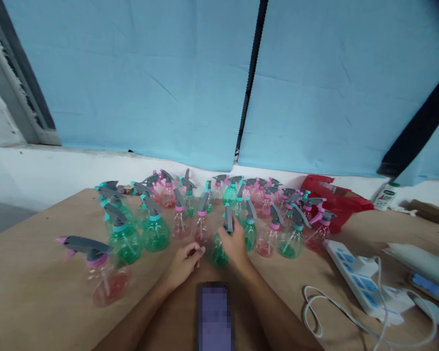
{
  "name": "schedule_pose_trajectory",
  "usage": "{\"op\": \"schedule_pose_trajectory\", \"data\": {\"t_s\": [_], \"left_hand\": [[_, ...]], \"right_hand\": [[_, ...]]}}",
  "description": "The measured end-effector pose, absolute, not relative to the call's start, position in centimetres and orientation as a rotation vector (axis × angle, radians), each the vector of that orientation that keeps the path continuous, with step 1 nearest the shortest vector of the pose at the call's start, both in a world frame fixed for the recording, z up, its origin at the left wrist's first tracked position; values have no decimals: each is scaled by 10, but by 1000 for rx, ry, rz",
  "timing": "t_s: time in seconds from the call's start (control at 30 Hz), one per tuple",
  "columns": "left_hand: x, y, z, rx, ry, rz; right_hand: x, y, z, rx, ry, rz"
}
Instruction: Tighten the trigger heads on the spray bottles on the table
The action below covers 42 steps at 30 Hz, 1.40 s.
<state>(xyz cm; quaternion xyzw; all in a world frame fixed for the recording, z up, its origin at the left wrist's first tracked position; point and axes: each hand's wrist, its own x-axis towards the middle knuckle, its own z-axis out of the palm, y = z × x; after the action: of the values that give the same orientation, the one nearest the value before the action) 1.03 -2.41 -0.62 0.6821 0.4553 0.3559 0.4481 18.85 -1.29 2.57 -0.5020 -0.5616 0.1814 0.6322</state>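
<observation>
My right hand (234, 243) is closed round the neck of a green spray bottle (218, 252) with a grey trigger head, upright at the front middle of the group. The fingers hide its collar. To the left, my left hand (186, 263) hovers low over the table with its fingers curled in and nothing visible in them. Just beyond it is a clear pink spray bottle (202, 229). Another green spray bottle (250, 233) stands right beside my right hand. A pink spray bottle (108, 282) sits apart at the front left.
Several more pink and green spray bottles stand in rows on the wooden table (32, 263). A phone (215, 317) lies between my forearms. At the right are a power strip (362, 280), a white cable (332, 303), a red plastic bag (336, 200) and a white bottle (387, 196).
</observation>
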Motion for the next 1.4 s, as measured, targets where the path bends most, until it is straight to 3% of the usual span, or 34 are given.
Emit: {"op": "schedule_pose_trajectory", "data": {"t_s": [0.13,0.4,1.4], "left_hand": [[10,-24,-7,1667,1120,879],[9,-24,-6,1605,1118,880],[8,-24,-12,1688,1095,882]], "right_hand": [[199,-9,30,-1001,-1394,483],[204,-14,42,-697,-1463,1092],[194,-18,50,-679,-1499,1116]]}}
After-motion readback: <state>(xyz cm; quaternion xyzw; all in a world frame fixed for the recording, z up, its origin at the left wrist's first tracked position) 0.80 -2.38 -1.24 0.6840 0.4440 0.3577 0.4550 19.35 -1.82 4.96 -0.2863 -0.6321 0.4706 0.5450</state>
